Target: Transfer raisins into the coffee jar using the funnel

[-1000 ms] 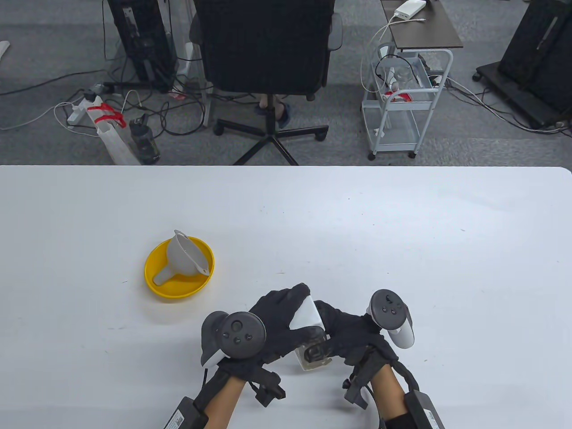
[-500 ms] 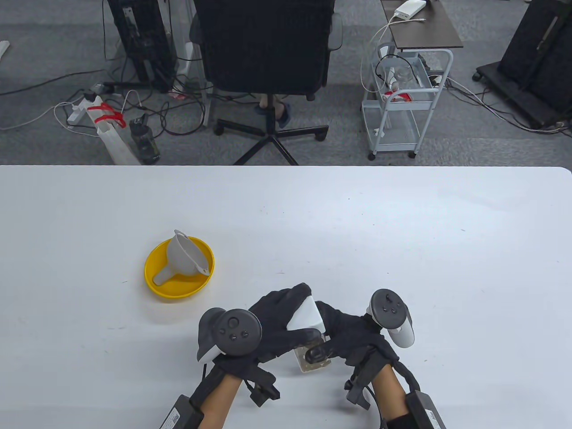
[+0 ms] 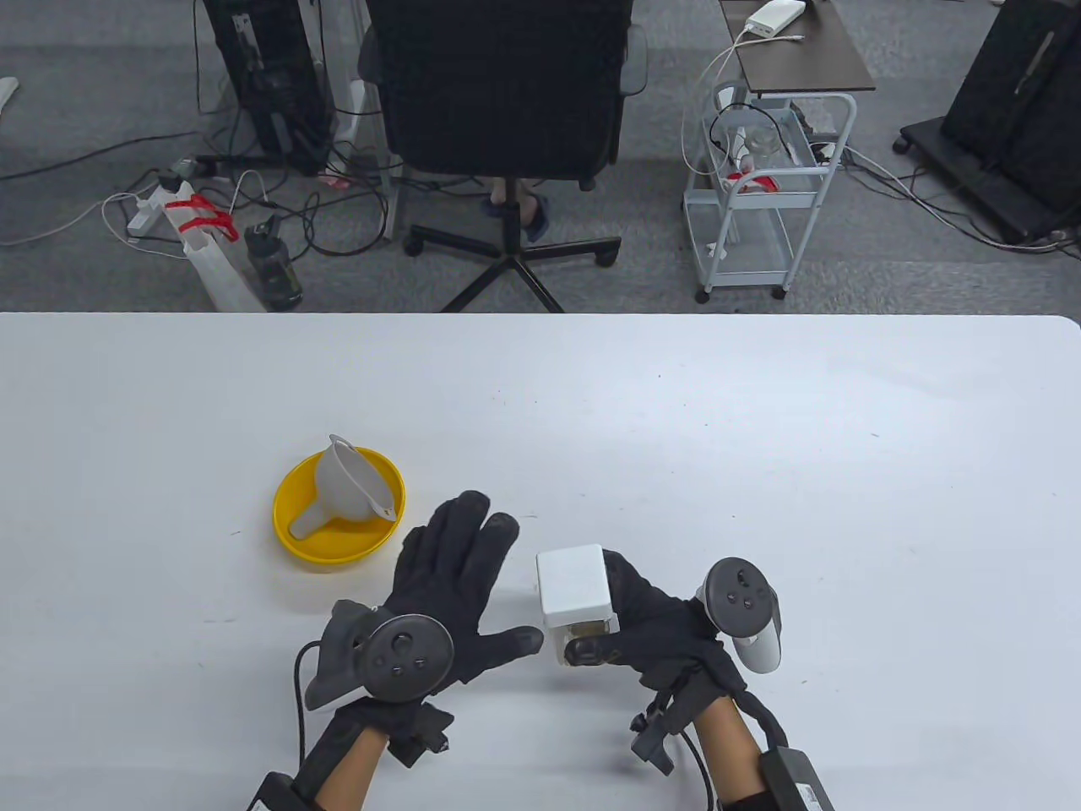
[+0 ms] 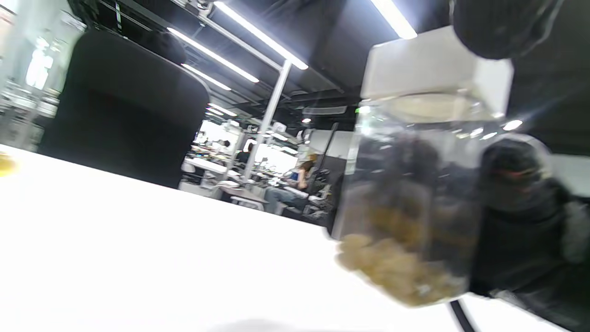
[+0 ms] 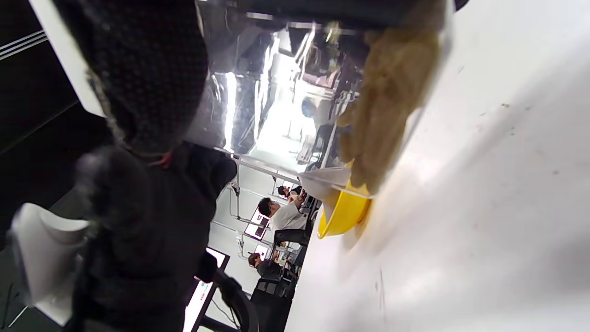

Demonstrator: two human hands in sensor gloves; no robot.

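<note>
My right hand [image 3: 629,621] grips a clear square jar with a white lid [image 3: 574,581], upright at the table's front middle. The jar [image 4: 415,184] holds pale brown raisins [image 4: 392,267] in its lower part; they also show in the right wrist view [image 5: 387,92]. My left hand [image 3: 452,579] lies open and empty, fingers spread, just left of the jar and apart from it. A grey funnel [image 3: 346,486] lies on its side in a yellow bowl [image 3: 291,528] to the left. The bowl also shows in the right wrist view [image 5: 343,212]. No coffee jar is in view.
The white table [image 3: 760,439] has bare room to the right and at the back. Beyond its far edge stand a black office chair [image 3: 502,101] and a white wire cart [image 3: 760,194].
My left hand let go of the jar and moved left, fingers spread. The jar went from tilted between both hands to upright in my right hand alone.
</note>
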